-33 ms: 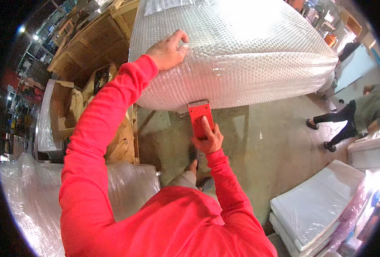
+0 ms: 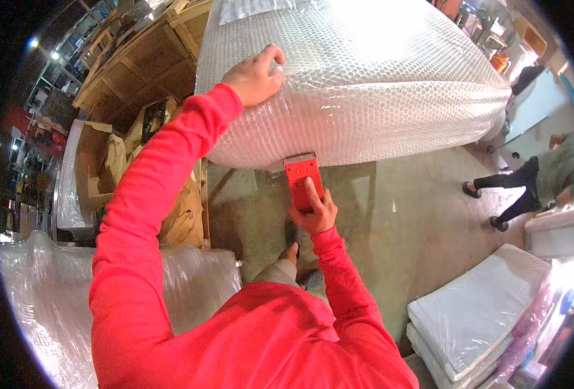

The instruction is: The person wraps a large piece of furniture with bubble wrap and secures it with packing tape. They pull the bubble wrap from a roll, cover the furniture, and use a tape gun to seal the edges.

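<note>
A large bulky item in clear bubble wrap (image 2: 397,123) fills the upper middle of the head view. My left hand (image 2: 256,76) rests on its upper edge with fingers curled and thumb drawn in. Whatever those fingers may pinch is too small to make out. Below it, shiny clear tape (image 2: 298,107) runs down the front of the wrap. My right hand (image 2: 317,211) grips a red tape dispenser (image 2: 304,178), index finger stretched along its body. The dispenser's dark front edge touches the lower edge of the wrap.
A wooden crate (image 2: 135,74) and an open cardboard box (image 2: 97,159) stand at left. Film-wrapped goods (image 2: 196,275) lie at lower left. Wrapped white slabs (image 2: 475,311) are stacked at lower right. Another person (image 2: 546,175) is on the right. A paper sheet (image 2: 251,10) lies on the wrap.
</note>
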